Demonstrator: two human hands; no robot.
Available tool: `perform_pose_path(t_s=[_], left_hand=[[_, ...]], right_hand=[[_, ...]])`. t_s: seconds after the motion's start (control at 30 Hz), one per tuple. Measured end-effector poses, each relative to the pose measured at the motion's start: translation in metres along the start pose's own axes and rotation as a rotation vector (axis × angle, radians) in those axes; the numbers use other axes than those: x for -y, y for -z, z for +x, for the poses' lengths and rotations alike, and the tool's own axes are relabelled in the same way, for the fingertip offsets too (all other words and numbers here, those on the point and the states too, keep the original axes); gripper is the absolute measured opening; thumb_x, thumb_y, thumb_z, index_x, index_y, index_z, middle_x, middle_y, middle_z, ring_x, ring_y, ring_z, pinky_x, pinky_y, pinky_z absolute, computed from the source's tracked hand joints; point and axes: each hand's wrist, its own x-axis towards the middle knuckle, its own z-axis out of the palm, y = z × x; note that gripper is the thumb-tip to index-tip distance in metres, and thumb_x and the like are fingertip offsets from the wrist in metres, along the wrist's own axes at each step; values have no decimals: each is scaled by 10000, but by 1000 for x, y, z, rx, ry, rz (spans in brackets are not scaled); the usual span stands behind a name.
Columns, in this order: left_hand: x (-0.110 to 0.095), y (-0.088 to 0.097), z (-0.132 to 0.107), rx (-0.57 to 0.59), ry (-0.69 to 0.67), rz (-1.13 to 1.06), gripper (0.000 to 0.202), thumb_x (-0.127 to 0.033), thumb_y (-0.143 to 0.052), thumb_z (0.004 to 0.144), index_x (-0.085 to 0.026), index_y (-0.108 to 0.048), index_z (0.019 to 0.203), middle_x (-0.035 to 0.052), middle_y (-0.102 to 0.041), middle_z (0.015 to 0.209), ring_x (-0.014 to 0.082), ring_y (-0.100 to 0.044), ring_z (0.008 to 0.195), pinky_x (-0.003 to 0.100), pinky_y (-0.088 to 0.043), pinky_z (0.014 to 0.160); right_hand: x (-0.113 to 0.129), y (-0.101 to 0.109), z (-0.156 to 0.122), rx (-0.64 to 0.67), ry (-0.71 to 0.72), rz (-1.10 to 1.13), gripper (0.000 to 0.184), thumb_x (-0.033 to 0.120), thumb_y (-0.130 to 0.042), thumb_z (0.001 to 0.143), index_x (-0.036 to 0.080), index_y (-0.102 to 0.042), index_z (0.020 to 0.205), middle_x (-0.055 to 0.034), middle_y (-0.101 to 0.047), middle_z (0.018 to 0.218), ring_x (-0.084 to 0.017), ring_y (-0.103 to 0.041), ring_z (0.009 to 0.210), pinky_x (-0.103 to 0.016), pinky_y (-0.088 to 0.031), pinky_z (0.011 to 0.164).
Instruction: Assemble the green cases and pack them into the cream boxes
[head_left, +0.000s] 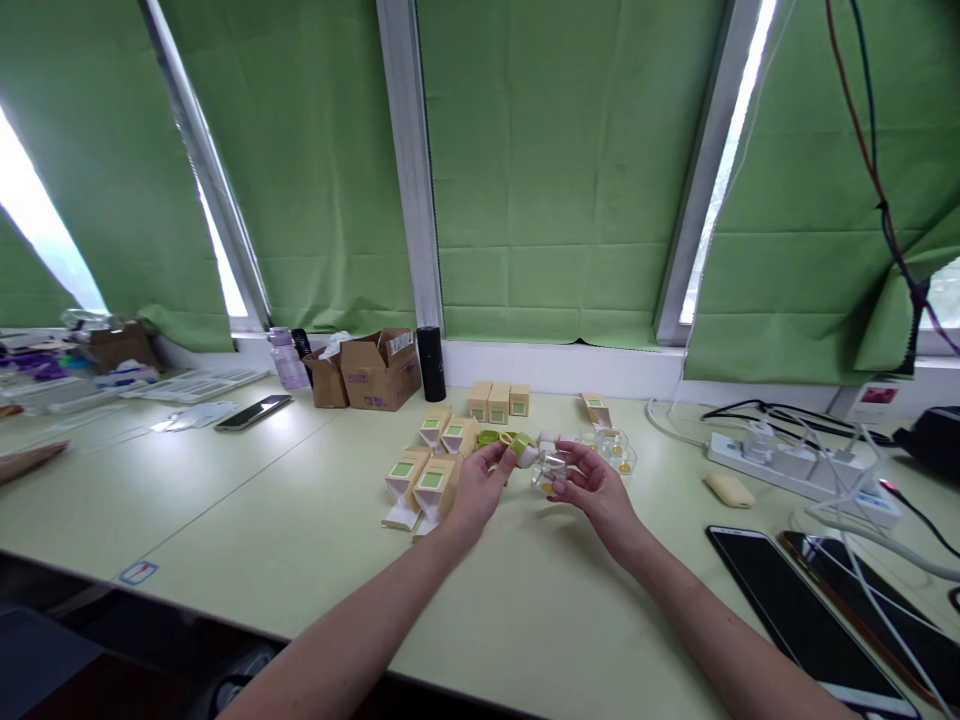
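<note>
My left hand (478, 488) pinches a small green-and-white cap (524, 451) with a yellowish ring part at its side. In my right hand (602, 494) is a small clear container (549, 472) with yellow at its bottom, gripped between thumb and fingers. The cap and the container are close together above the table; I cannot tell whether they touch. Just left of my left hand lie several cream boxes (437, 478) with green squares and open white flaps. Behind my right hand stand several clear containers (619, 453) with yellow centres, partly hidden by the fingers.
Three cream boxes (499, 403) stand near the wall, and another open box (596, 411) lies to their right. Cardboard boxes (381, 372) and a black cylinder (430, 364) stand at the back left. A power strip (799, 478), cables and a tablet (802, 615) occupy the right side.
</note>
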Motion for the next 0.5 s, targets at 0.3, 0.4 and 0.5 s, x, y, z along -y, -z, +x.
perform_pose_path(t_s=[0.3,0.4,0.5], left_hand=[[-5,-2,-3,80,-16,-9,581,-659,-769,776,-151,-750,1058,118,-771,1070,243,-700,947,334,-552,836],[-5,-2,-4,92,-17,8,583,-666,-762,778,-151,-746,1050,120,-773,1083,252,-704,982,344,-553,876],[-4,-2,-5,97,-23,53,553,-654,-745,803,-158,-745,1048,115,-771,1095,254,-707,991,341,-550,878]], right_hand=[[-3,-1,-2,41,-49,69,588,374,-952,675,286,-671,1184,-38,-670,1149,-260,-748,998,-459,-626,885],[-3,-1,-2,46,-51,75,566,389,-945,686,276,-680,1173,-46,-683,1149,-255,-752,977,-478,-627,898],[-3,-1,-3,58,-50,69,551,393,-937,701,271,-681,1173,-50,-687,1163,-252,-751,977,-480,-624,909]])
